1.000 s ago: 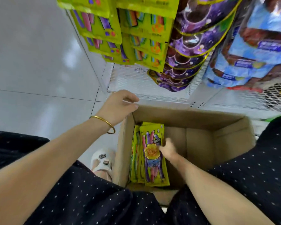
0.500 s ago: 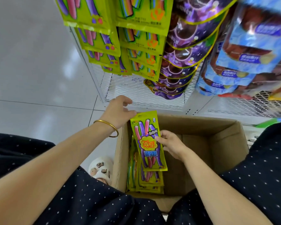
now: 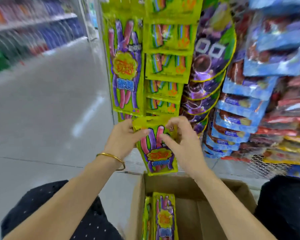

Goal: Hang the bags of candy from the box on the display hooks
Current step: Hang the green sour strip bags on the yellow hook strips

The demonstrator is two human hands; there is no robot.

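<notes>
left hand (image 3: 123, 137) and right hand (image 3: 184, 146) both pinched the candy bag (image 3: 157, 154) by its top corners over the box (image 3: 139, 196), probably keeping it flat for hanging under the matching bags (image 3: 126, 66)

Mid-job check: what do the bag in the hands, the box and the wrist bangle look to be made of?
Bag: probably thin plastic film with a glossy finish, going by the sheen on its brightly printed face.
Box: brown cardboard, matte, with plain dull walls and a folded flap.
Bangle: thin gold-coloured metal, shiny. Whether it is solid or plated cannot be told.
</notes>
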